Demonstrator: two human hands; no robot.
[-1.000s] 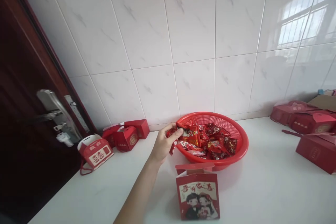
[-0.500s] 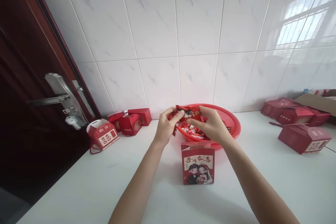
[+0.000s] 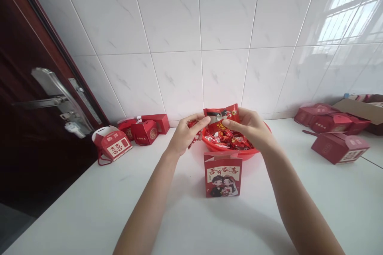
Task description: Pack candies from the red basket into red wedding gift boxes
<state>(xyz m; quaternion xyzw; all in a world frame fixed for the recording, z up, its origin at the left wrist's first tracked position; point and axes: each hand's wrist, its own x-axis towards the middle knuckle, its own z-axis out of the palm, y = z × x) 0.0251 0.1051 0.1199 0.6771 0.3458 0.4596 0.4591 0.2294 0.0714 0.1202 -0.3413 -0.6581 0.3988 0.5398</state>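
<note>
Between both hands, above the red basket [image 3: 249,153], is a shiny red candy packet [image 3: 220,118] with a black and gold print. My left hand [image 3: 186,132] pinches its left end and also has smaller red wrapped candies [image 3: 194,138] in its fingers. My right hand [image 3: 250,128] grips the packet's right side between thumb and fingers. Wrapped candies [image 3: 229,140] in red and white lie in the basket below. In front of the basket stands an upright red gift box [image 3: 223,179] with a cartoon couple on it; its top flaps look open.
Red gift boxes [image 3: 145,132] sit at the left against the tiled wall, beside a white and red handled box [image 3: 112,145]. More red boxes [image 3: 341,147] and a brown carton [image 3: 356,107] are on the right. A dark door [image 3: 26,135] with keys in its lock borders the left.
The packet has been tilted and its right end raised, showing more of its front. My right hand has shifted slightly right. The whole view has moved a little.
</note>
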